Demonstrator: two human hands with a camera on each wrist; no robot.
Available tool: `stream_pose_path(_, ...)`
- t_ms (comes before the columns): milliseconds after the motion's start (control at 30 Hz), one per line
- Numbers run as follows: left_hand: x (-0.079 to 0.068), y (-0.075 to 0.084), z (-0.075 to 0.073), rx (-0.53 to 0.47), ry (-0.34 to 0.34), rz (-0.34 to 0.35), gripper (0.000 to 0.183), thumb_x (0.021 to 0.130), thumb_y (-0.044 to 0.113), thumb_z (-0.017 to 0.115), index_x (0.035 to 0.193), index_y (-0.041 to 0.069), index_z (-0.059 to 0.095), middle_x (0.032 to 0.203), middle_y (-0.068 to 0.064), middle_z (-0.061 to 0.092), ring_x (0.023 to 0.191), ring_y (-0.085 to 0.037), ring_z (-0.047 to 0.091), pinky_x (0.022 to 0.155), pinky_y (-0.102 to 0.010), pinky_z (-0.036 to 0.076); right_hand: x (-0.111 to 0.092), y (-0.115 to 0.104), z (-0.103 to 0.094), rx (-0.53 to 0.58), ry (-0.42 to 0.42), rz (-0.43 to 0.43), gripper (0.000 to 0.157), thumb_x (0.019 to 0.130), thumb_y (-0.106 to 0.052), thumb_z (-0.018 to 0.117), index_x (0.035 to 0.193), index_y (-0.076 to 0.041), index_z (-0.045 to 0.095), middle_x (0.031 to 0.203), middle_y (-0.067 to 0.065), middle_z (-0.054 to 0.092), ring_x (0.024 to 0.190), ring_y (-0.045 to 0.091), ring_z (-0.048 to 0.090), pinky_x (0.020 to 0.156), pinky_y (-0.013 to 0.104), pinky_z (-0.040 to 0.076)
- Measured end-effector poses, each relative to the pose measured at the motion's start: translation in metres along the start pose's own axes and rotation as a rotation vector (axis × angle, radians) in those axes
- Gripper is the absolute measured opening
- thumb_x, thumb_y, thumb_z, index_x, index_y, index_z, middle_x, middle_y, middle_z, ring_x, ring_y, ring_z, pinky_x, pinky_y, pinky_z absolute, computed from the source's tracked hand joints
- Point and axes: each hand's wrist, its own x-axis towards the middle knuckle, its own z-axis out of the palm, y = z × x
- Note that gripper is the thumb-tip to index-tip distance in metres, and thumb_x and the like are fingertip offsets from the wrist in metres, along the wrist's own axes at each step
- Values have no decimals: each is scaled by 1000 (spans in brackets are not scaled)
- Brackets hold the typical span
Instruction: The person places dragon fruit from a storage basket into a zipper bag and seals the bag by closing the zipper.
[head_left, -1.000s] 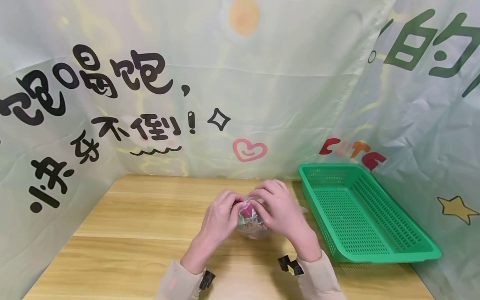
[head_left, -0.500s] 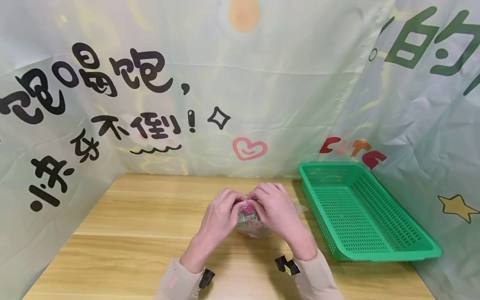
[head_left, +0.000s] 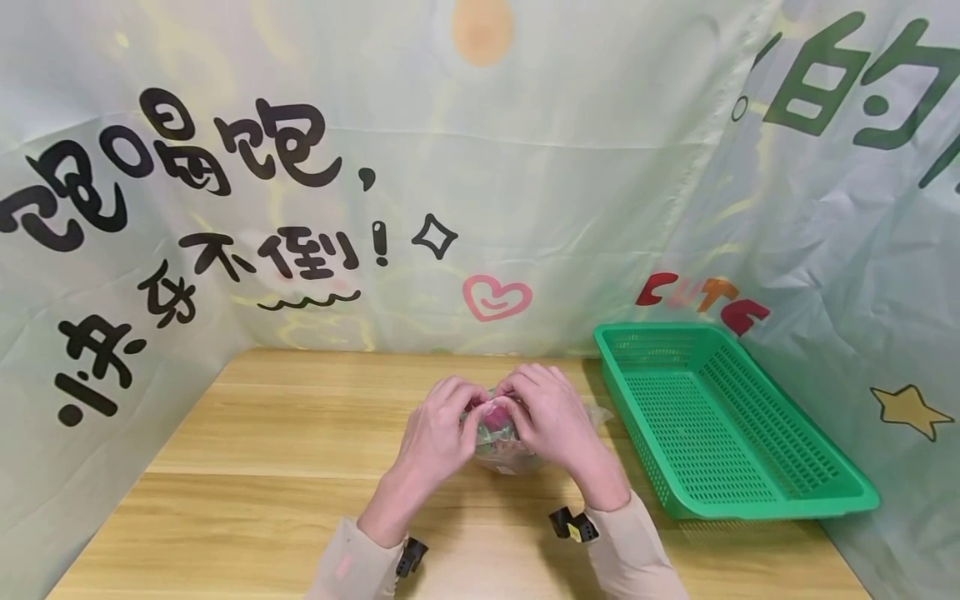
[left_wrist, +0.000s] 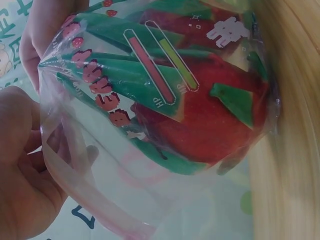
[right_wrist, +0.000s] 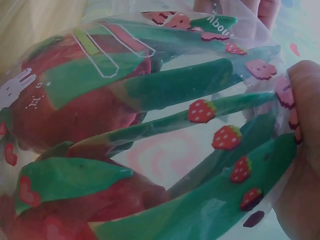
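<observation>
A clear printed plastic bag stands on the table under both hands. In the head view, my left hand pinches its top edge from the left. My right hand pinches the edge close beside it, the fingertips of both hands nearly meeting. Through the film in the left wrist view shows a red dragon fruit with green scales. A second dragon fruit lies below the first in the right wrist view. A pinkish strip runs along the bag's mouth, which gapes on one side.
A green perforated plastic basket stands on the right of the wooden table, with nothing in it. Printed cloth walls enclose the table at the back and sides.
My right hand has shifted slightly left and down, bringing its fingertips closer to the left hand's along the bag's edge. The left hand has hardly moved.
</observation>
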Motion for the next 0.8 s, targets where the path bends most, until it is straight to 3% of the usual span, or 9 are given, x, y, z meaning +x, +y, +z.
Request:
stream_pose_path(267,-2,-3,0,10,-20,16,7,92,5,76,96,5,71,93,-4,67,79,-16,61,60,-28,55,-1,1,3,20,6,1,14,89,-10,81,91,-10,67,89,-1,68,84,18,63,70,32,45)
stream_pose_path(533,-2,-8,-3,23,-59,8,10,91,7,79,96,7,71,93,-2,68,80,-16,62,61,-28,56,-3,12,-3,20,53,45,11,91,-8,78,92,-7,68,88,3,67,83,23,62,76,42,50)
stream_pose_path(800,-2,-12,-2,14,-69,9,12,91,7,80,98,7,71,93,-2,68,79,-17,62,60,-27,55,-2,16,-5,40,56,57,9,92,-9,78,93,-7,69,88,3,67,79,20,59,75,42,51)
